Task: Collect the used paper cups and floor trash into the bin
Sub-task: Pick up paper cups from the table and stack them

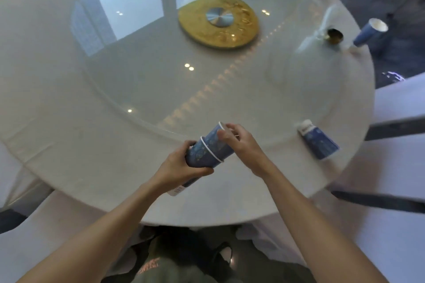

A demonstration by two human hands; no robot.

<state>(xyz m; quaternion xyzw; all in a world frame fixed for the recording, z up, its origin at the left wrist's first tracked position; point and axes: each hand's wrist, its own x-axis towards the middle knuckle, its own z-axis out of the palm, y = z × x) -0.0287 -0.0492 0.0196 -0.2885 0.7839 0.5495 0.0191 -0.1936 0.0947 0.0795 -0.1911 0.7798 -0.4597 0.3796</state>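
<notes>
Round white tabletop (69, 145) w/ glass turntable (138, 64). Near edge: left hand (181, 165) grips nested blue cups (202, 154); right hand (239, 142) pinches top cup's rim. Another cup (319, 140) lies on its side near right, one (370, 32) far right.

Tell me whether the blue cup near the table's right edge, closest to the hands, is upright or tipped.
Tipped. The blue cup lies on its side on the white table, its rim pointing toward the table's middle.
</notes>
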